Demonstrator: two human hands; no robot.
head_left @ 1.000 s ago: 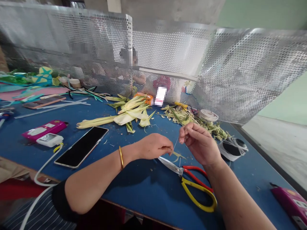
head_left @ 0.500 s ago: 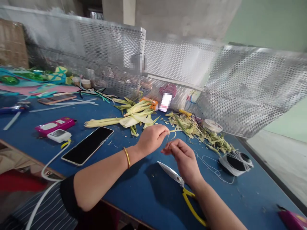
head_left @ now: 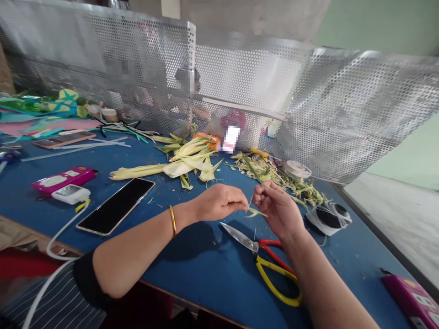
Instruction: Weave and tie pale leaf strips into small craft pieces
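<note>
My left hand point(head_left: 224, 202), a gold bangle on its wrist, pinches a small pale strip of corn husk point(head_left: 255, 212) at the fingertips. Close beside it, my right hand point(head_left: 276, 205) has its fingers closed on a thin white thread point(head_left: 250, 201) that runs between the two hands. Scissors point(head_left: 252, 246) with one red and one yellow handle lie on the table below, partly behind my right forearm. A black spool wound with white thread point(head_left: 329, 217) stands to the right. Larger corn husks point(head_left: 181, 167) lie beyond my left hand.
On the blue table point(head_left: 192, 283) lie a heap of husk scraps point(head_left: 264, 171), a black-screened phone point(head_left: 116, 205), a magenta device point(head_left: 63, 179) with a white cable, and another magenta device point(head_left: 411, 297) at right. A perforated metal screen point(head_left: 240, 73) stands behind.
My right hand has risen and moved away to the far side, level with my left. My left hand has lowered slightly, the husk strip still in it. The red scissor handle now shows. The view has shifted.
</note>
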